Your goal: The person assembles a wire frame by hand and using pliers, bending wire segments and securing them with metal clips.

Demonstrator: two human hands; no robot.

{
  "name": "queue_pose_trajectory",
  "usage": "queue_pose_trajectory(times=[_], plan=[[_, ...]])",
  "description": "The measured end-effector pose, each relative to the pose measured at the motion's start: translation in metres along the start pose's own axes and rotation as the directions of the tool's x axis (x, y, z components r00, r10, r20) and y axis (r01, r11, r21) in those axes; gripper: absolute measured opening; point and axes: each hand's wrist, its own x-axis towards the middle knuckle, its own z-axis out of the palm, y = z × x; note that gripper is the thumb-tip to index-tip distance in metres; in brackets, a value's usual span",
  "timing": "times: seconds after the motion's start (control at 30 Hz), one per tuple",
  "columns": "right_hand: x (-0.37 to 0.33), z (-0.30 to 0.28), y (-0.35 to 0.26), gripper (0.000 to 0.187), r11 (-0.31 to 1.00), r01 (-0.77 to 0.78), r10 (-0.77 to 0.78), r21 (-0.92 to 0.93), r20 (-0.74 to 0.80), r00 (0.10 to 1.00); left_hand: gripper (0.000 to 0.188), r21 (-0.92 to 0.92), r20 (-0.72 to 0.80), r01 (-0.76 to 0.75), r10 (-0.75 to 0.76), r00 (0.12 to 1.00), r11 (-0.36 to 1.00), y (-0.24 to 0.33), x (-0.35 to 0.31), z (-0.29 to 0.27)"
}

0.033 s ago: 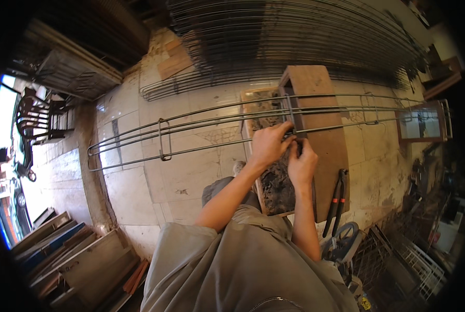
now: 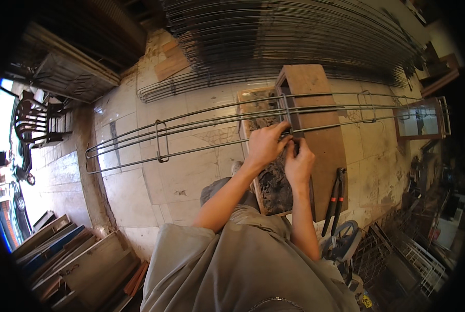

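Note:
A long, narrow rebar cage (image 2: 206, 147) of thin steel rods crosses in front of me, with rectangular stirrups (image 2: 162, 141) spaced along it. My left hand (image 2: 266, 143) is closed at the near rod, its fingers gripping where a stirrup (image 2: 287, 106) meets it. Just to its right, my right hand (image 2: 300, 160) pinches with thumb and fingertips close below the same joint. Whatever lies between those fingertips is too small and hidden to make out. Under the hands stands a wooden box (image 2: 274, 190) with a dark, crumbly top.
Beside it is a plain wooden bench (image 2: 323, 151), on which long-handled cutters (image 2: 335, 200) with red bands lie. Many bundled steel cages (image 2: 295, 41) are stacked at the back. Boards (image 2: 94, 260) lean at lower left, near a wooden chair (image 2: 32, 122). A wheel (image 2: 345, 236) and wire racks fill the lower right.
The scene has shifted slightly left in the picture. Both hands stay at the same joint of the rebar cage, with their grip looking the same.

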Motion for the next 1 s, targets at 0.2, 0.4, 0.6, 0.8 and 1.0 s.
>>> queue_pose_trajectory(times=[0.2,0.4,0.6,0.8,1.0], plan=[[-0.005,0.008,0.007,0.012,0.996,0.061,-0.064,-0.060,-0.057,0.996,0.024,0.039,0.002,0.004,-0.004,1.000,0.999,0.007,-0.001,0.001],[-0.003,0.003,0.008,0.011,0.993,0.116,-0.116,-0.019,-0.033,0.993,0.024,0.020,0.007,0.020,-0.020,1.000,1.000,0.008,-0.002,0.000],[-0.002,-0.006,-0.006,0.013,0.999,-0.022,0.022,0.024,0.007,1.000,0.026,0.025,-0.013,0.028,-0.027,1.000,0.999,0.007,0.000,0.003],[0.003,-0.004,0.007,0.015,0.996,0.074,-0.072,0.054,-0.047,0.996,0.023,0.007,-0.036,0.006,-0.006,0.999,1.000,0.008,0.000,0.003],[0.004,-0.003,0.010,0.016,0.993,0.089,-0.086,0.075,-0.037,0.996,0.016,-0.001,-0.070,-0.029,0.028,0.997,1.000,0.005,-0.002,0.004]])
